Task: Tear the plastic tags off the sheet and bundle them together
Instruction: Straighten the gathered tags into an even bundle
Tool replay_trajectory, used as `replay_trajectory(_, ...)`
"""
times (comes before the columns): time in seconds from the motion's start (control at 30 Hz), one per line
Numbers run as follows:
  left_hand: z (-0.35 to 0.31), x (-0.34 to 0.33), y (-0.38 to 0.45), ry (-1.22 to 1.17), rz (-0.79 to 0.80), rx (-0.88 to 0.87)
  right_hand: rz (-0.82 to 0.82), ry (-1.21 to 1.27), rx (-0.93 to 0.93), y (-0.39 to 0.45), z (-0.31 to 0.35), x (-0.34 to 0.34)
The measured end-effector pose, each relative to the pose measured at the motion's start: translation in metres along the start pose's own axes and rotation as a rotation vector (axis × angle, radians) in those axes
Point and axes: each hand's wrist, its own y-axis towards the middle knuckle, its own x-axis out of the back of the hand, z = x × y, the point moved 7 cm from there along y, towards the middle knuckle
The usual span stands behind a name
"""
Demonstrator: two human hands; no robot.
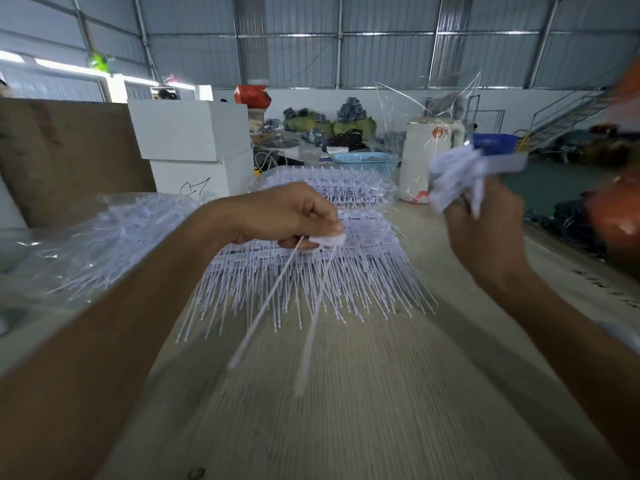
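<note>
While writing (194, 188) on the white box (188, 180) seems illegible, left hand (287, 216) grips tags (325, 241).

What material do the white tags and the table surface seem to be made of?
White tags: apparently thin moulded plastic, matte and slightly translucent; the long thin strands in the left hand hang loosely. Table: looks like pale wood or laminate with fine grain lines, though motion blur leaves this uncertain.

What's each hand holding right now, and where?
Left hand pinches loose tags at their heads. Right hand grips a blurred tag bundle near its lower end.
</note>
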Motion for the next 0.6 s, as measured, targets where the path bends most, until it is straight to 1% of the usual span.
replay_trajectory(0.03, 0.000, 0.009, 0.001, -0.014, -0.090, -0.014, -0.050, 0.156, -0.107, 0.004, -0.007, 0.004)
replay_trajectory(0.07, 0.000, 0.016, 0.001, -0.026, -0.161, -0.027, -0.089, 0.294, -0.176, 0.005, -0.012, 0.004)
replay_trajectory(0.1, 0.001, 0.019, 0.000, -0.034, -0.199, -0.036, -0.105, 0.370, -0.214, 0.005, -0.013, 0.003)
replay_trajectory(0.13, 0.003, 0.020, 0.001, -0.041, -0.204, -0.039, -0.093, 0.380, -0.228, 0.003, -0.012, -0.002)
replay_trajectory(0.2, 0.006, 0.016, 0.001, -0.057, -0.166, -0.033, -0.048, 0.373, -0.255, -0.003, -0.011, -0.012)
replay_trajectory(0.3, 0.008, 0.015, 0.002, -0.086, -0.156, -0.033, -0.006, 0.469, -0.296, -0.006, -0.007, -0.019)
replay_trajectory(0.4, 0.005, 0.013, 0.005, -0.114, -0.168, -0.049, 0.099, 0.526, -0.335, -0.012, -0.006, -0.029)
replay_trajectory(0.5, 0.003, 0.011, 0.007, -0.103, -0.182, -0.061, 0.182, 0.554, -0.415, -0.021, -0.008, -0.040)
replay_trajectory(0.6, 0.002, 0.010, 0.009, -0.086, -0.190, -0.076, 0.190, 0.571, -0.430, -0.024, -0.006, -0.044)
